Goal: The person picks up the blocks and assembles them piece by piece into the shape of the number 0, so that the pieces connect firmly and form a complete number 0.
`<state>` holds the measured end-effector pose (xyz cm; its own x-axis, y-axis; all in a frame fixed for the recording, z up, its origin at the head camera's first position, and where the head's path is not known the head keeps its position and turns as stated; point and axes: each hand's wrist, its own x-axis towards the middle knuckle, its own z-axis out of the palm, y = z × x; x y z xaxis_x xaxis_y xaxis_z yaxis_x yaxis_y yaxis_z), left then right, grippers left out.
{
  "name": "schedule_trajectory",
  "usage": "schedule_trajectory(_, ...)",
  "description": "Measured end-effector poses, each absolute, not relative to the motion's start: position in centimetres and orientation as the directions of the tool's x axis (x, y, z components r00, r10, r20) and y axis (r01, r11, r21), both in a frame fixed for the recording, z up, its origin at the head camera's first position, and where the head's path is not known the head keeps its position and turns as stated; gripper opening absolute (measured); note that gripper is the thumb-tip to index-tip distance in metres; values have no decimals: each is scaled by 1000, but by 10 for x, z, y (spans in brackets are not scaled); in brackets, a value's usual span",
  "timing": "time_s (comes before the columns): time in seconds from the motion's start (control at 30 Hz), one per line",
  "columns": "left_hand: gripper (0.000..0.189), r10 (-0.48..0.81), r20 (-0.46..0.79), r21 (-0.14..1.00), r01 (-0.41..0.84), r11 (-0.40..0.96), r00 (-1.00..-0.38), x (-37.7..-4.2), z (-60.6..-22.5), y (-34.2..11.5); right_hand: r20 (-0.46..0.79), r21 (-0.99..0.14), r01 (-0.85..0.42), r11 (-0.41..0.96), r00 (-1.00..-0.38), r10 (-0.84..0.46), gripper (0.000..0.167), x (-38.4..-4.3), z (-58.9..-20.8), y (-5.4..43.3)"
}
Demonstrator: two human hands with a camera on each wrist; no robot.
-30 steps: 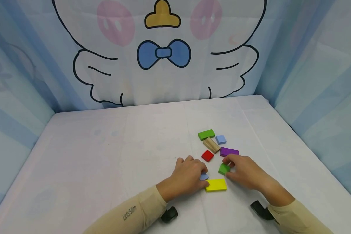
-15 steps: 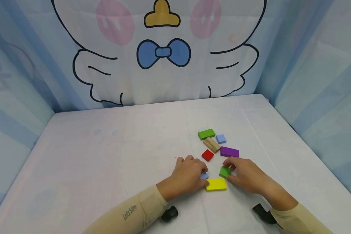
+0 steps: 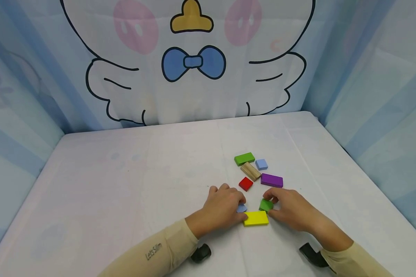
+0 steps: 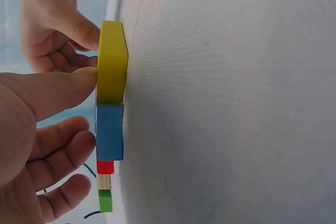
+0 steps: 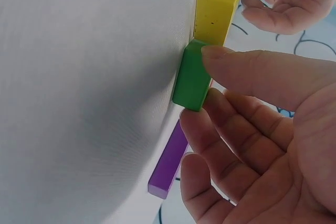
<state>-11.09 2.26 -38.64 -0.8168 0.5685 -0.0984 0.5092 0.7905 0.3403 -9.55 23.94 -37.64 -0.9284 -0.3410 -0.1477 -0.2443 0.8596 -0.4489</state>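
Flat on the table lies a yellow rectangular block [image 3: 255,218], with a pale blue block [image 3: 242,208] against its left end. My left hand [image 3: 222,207] curls its fingers at the blue block while its thumb touches the yellow one; the hand hides part of the blue block. With thumb and fingertips, my right hand [image 3: 292,209] pinches a small green block [image 5: 191,77]. In the right wrist view this green block touches the yellow block's end.
Beyond my hands lie a red block [image 3: 246,184], a purple block [image 3: 272,180], a bare wooden block [image 3: 250,171], a longer green block [image 3: 244,159] and a small blue block [image 3: 261,164]. A white cloth covers the table [image 3: 124,192]; printed curtains [image 3: 194,96] stand behind and at both sides.
My right hand has shifted slightly toward me, bringing the small green block up to the yellow block. The left hand has stayed in place.
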Motion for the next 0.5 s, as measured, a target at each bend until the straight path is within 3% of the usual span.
schedule_trajectory(0.5, 36, 570, -92, 344, 511, 788, -816, -110, -387, 22, -145, -442, -254, 861, -926, -348, 34, -95, -376, 238)
